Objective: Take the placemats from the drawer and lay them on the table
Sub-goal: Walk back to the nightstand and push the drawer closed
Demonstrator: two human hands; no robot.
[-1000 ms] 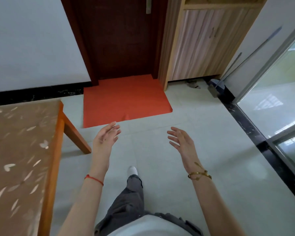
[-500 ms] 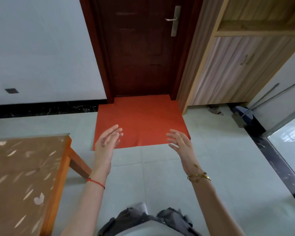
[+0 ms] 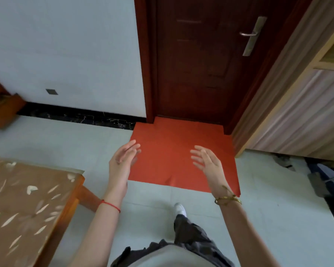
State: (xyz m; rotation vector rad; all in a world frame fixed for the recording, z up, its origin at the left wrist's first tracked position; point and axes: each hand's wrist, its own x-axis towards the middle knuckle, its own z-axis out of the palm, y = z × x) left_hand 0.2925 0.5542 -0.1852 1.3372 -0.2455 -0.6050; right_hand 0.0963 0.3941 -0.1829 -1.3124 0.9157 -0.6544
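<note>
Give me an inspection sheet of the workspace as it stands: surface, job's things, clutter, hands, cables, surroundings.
Surface: table, lower left, brown leaf-patterned cover; only a corner in view.
Job's things: nothing seen.
Clutter: dark objects on the floor by the wooden cabinet, too blurred to name.
Hands: left hand and right hand open, raised, holding nothing.
Cables: nothing seen.
Surroundings: shut dark door with lever handle; red mat on the tiled floor.
</note>
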